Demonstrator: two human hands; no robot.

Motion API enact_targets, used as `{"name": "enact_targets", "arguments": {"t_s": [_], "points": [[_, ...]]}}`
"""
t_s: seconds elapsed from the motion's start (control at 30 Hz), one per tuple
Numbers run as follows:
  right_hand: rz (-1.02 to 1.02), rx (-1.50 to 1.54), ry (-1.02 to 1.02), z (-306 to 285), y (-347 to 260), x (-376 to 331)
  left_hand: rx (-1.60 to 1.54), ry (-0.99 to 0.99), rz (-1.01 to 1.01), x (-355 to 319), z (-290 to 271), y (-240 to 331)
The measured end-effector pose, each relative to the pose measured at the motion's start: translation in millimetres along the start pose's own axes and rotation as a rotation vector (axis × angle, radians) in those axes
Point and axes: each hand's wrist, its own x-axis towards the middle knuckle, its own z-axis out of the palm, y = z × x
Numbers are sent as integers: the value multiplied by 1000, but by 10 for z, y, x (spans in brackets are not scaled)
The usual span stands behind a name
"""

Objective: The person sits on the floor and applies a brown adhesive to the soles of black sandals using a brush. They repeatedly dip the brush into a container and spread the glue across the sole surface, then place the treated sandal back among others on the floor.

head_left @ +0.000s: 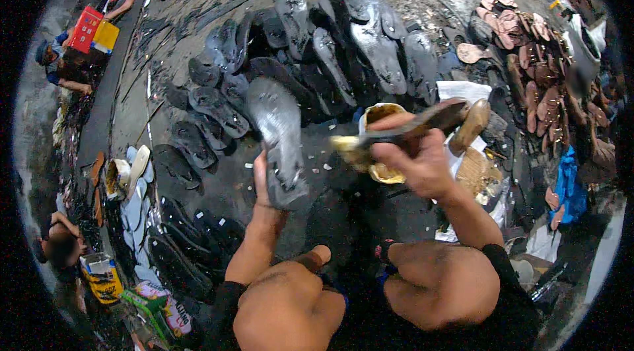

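My left hand (261,182) is closed round the narrow end of a black shoe sole (272,113), holding it up with its wet, shiny face showing. In my right hand (426,165) is a glue brush (349,146) with a dark, broad handle and a yellowish, blurred tip. That tip points left at the sole, a small gap apart from it. Behind and partly under the brush stands a round tub (384,175) with a yellow, crusted rim; my hand hides part of it.
Rows of glossy black soles (376,47) cover the floor ahead, with more dark soles (178,245) at left. Pinkish-brown soles (548,110) lie at far right. A brown, rounded piece (471,126) and cardboard (480,173) are right of my hand. Other people (63,60) sit at far left.
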Motion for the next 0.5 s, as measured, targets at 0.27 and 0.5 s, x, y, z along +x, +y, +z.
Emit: {"name": "enact_targets", "arguments": {"t_s": [0.27,0.5], "points": [[-847,-591,-203,374,561,727,-28,340,184,55,806,-223],[-726,-427,-172,411,560,455,274,219,377,148,649,55]]}}
